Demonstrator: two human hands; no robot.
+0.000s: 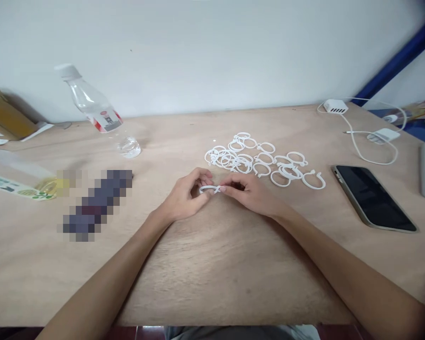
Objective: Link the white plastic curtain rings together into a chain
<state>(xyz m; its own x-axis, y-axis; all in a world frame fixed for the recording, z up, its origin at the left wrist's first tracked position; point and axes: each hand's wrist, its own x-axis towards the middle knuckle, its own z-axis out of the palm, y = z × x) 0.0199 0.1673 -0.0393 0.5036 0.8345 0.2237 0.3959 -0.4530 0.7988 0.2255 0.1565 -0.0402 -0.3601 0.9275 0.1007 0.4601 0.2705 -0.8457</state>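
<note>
Between my two hands is a white plastic ring, held just above the wooden table. My left hand grips the ring's left side, its thumb along the near edge and its fingers curled behind. At the ring's right end, my right hand pinches the small end part between thumb and fingertips, which hide some of it. Just beyond my hands lies a loose pile of similar white rings, several of them overlapping. One ring with a gap and small end tabs rests at the pile's right edge.
A clear bottle stands at the back left, near a cardboard box. A clear package and a blurred dark object lie left. On the right are a phone, a white charger and cables.
</note>
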